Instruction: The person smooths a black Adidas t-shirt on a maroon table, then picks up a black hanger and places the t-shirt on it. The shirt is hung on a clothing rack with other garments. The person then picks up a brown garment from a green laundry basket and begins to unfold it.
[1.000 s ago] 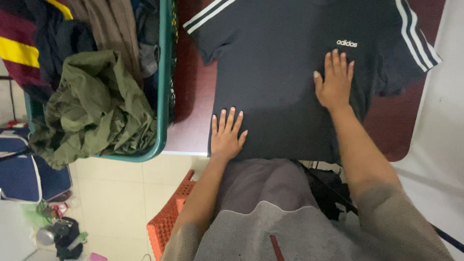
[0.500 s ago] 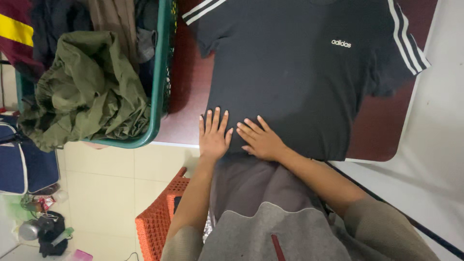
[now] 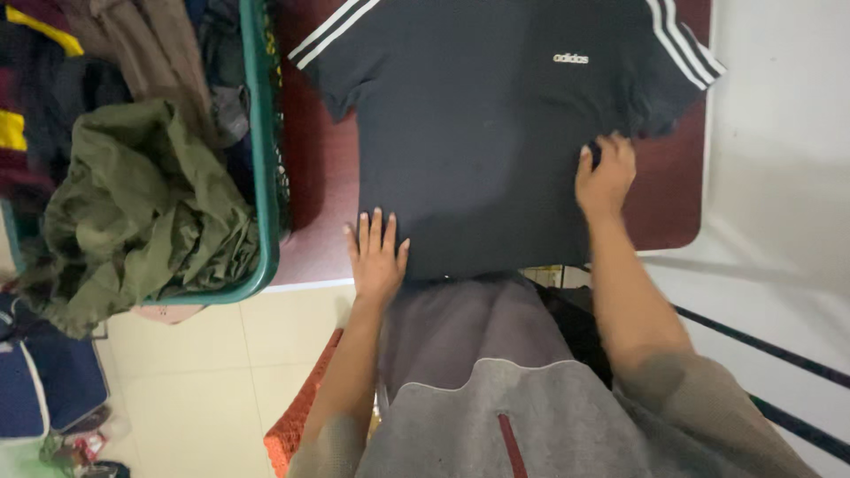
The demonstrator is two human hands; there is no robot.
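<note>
My right hand (image 3: pixel 605 174) has swept from beside my left out to the shirt's (image 3: pixel 482 124) right edge. Both hands lie open and flat; my left hand (image 3: pixel 376 255) pins the hem. The shirt lies spread on the bench (image 3: pixel 323 212), smoother now.

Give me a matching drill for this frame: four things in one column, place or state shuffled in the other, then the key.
Things:
1. left hand
2. right hand
3. dark T-shirt
4. olive garment

Place or state:
A. crumpled, spilling over the rim of the green basket
B. spread flat on the dark red table
C. flat at the shirt's lower left corner
D. at the shirt's right edge, below the striped sleeve

Pairs: 1-C, 2-D, 3-B, 4-A
</note>
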